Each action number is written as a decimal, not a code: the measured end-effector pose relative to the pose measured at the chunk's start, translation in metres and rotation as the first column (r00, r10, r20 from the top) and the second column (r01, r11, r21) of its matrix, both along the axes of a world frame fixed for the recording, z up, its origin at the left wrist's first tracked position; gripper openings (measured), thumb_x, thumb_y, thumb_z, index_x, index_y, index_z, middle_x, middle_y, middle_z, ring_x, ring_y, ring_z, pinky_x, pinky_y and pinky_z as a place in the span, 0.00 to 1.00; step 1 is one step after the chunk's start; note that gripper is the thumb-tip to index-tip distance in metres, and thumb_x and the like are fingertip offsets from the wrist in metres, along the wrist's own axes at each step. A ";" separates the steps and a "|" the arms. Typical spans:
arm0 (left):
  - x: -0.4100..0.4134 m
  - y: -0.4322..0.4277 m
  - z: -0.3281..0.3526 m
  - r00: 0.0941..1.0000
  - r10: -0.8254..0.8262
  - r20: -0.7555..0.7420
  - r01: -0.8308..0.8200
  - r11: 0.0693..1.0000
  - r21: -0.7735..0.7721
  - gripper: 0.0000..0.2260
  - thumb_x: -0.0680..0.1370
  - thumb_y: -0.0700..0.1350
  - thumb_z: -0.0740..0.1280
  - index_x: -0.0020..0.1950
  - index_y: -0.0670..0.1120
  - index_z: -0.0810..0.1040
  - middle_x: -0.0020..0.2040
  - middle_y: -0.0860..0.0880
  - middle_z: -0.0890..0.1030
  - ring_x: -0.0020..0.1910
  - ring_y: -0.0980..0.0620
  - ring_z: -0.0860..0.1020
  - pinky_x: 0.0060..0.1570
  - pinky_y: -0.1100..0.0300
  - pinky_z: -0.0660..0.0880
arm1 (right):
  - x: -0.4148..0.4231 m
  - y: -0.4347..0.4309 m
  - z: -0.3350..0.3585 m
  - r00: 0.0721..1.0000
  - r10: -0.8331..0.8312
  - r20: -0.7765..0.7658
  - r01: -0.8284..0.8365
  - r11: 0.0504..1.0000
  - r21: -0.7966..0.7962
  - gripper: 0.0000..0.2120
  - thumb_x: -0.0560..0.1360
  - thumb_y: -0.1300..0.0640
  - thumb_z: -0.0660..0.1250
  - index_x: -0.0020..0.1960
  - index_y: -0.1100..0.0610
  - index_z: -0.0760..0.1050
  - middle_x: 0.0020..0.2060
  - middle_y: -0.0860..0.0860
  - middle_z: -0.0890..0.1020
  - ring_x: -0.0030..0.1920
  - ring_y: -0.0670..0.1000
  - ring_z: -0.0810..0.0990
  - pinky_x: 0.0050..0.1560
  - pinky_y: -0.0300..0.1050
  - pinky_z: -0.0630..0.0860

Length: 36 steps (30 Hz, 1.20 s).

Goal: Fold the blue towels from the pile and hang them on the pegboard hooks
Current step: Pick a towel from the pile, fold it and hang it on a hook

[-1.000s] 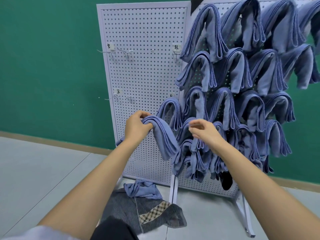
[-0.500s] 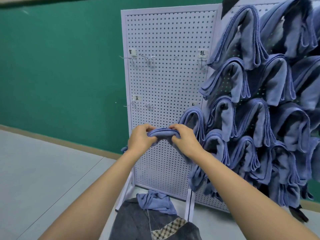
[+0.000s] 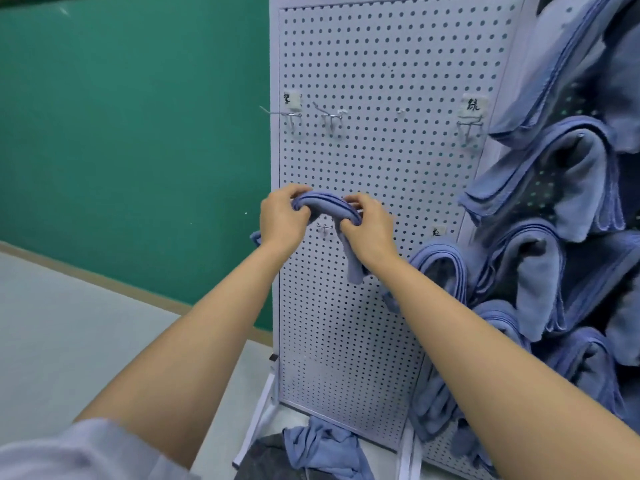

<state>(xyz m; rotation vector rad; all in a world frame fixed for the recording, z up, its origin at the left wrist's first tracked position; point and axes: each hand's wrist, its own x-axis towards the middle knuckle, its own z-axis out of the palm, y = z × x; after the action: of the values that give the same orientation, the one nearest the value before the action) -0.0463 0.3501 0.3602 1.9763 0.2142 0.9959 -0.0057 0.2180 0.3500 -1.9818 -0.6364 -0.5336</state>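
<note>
The folded towel arches between both hands, long axis left to right, just above one hook on the pegboard. The left hand and right hand each pinch one end in a curled grip, equally near the hook. Three bare hooks sit higher. One pile lies on the floor.

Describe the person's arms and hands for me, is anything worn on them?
The left forearm and right forearm are bare. The left hand and right hand wear no gloves, and no ring, watch or band shows. A pale, whitish short sleeve covers the left upper arm at the bottom corner of the view; the right arm's sleeve is out of frame.
</note>
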 end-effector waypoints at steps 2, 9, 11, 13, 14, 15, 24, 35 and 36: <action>0.022 0.009 -0.010 1.000 -0.016 0.010 0.016 0.997 -0.070 0.17 0.72 0.30 0.62 0.56 0.43 0.82 0.50 0.46 0.83 0.46 0.49 0.80 0.50 0.55 0.79 | 0.016 0.010 -0.009 1.000 0.000 -0.015 0.000 1.000 0.016 0.17 0.75 0.67 0.63 0.62 0.58 0.73 0.58 0.55 0.76 0.51 0.46 0.72 0.50 0.33 0.68; 0.052 0.018 -0.077 0.993 -0.113 0.025 0.116 0.974 -0.193 0.18 0.73 0.31 0.65 0.61 0.45 0.78 0.53 0.52 0.81 0.49 0.60 0.80 0.54 0.63 0.77 | 0.049 0.025 -0.071 0.988 0.023 -0.150 -0.022 1.000 0.005 0.18 0.75 0.65 0.65 0.64 0.56 0.70 0.59 0.52 0.75 0.55 0.49 0.75 0.60 0.47 0.74; 0.050 0.015 -0.088 0.989 -0.141 0.043 0.146 0.972 -0.185 0.19 0.75 0.33 0.66 0.65 0.46 0.75 0.52 0.58 0.78 0.46 0.72 0.75 0.48 0.78 0.71 | 0.054 0.029 -0.083 0.986 0.037 -0.165 -0.033 0.999 0.032 0.18 0.75 0.61 0.67 0.64 0.56 0.69 0.59 0.51 0.75 0.56 0.49 0.76 0.60 0.49 0.75; 0.049 0.015 -0.096 0.984 -0.171 0.039 0.175 0.971 -0.162 0.20 0.75 0.34 0.67 0.66 0.46 0.74 0.52 0.60 0.76 0.46 0.75 0.73 0.46 0.81 0.67 | 0.056 0.031 -0.089 0.986 0.044 -0.160 -0.037 0.998 0.047 0.18 0.75 0.60 0.68 0.64 0.56 0.69 0.59 0.50 0.76 0.56 0.49 0.76 0.60 0.50 0.75; 0.048 0.016 -0.097 0.983 -0.181 0.033 0.184 0.971 -0.152 0.21 0.75 0.34 0.67 0.67 0.46 0.73 0.53 0.59 0.77 0.47 0.72 0.74 0.46 0.81 0.67 | 0.057 0.032 -0.090 0.988 0.047 -0.150 -0.040 0.998 0.049 0.19 0.75 0.59 0.69 0.64 0.56 0.70 0.59 0.51 0.76 0.56 0.49 0.76 0.60 0.50 0.75; 0.048 0.018 -0.099 0.982 -0.186 0.029 0.189 0.971 -0.149 0.22 0.74 0.34 0.68 0.67 0.47 0.72 0.56 0.57 0.78 0.49 0.68 0.75 0.48 0.81 0.68 | 0.057 0.032 -0.092 0.989 0.050 -0.139 -0.044 0.998 0.048 0.19 0.74 0.59 0.69 0.63 0.55 0.70 0.58 0.51 0.76 0.55 0.49 0.76 0.59 0.50 0.75; 0.011 0.026 -0.142 0.978 -0.182 -0.102 0.163 0.972 -0.166 0.26 0.75 0.38 0.71 0.71 0.47 0.68 0.64 0.52 0.75 0.61 0.55 0.73 0.62 0.57 0.72 | 0.019 -0.005 -0.135 0.982 0.078 -0.171 -0.102 0.985 -0.139 0.20 0.76 0.52 0.68 0.66 0.54 0.68 0.57 0.48 0.75 0.51 0.46 0.74 0.53 0.40 0.71; -0.020 0.012 -0.316 0.862 -0.156 -0.482 0.018 0.960 -0.279 0.16 0.77 0.36 0.68 0.64 0.42 0.74 0.58 0.44 0.78 0.50 0.49 0.76 0.53 0.57 0.73 | -0.006 -0.048 -0.297 0.876 0.025 -0.482 -0.186 0.938 -0.291 0.12 0.76 0.60 0.67 0.60 0.57 0.74 0.49 0.49 0.76 0.46 0.49 0.76 0.54 0.48 0.76; -0.020 0.011 -0.338 0.834 -0.164 -0.527 0.002 0.955 -0.295 0.15 0.76 0.36 0.68 0.63 0.41 0.75 0.58 0.42 0.78 0.49 0.49 0.76 0.53 0.56 0.74 | -0.005 -0.050 -0.314 0.861 0.012 -0.509 -0.193 0.933 -0.304 0.12 0.76 0.60 0.67 0.59 0.57 0.74 0.48 0.48 0.76 0.46 0.49 0.76 0.53 0.49 0.77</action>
<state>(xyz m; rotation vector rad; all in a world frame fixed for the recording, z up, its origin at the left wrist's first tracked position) -0.0668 0.3613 0.0218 1.9350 0.5509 0.2909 -0.0103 0.1681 0.0356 -2.2758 -0.5243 0.1876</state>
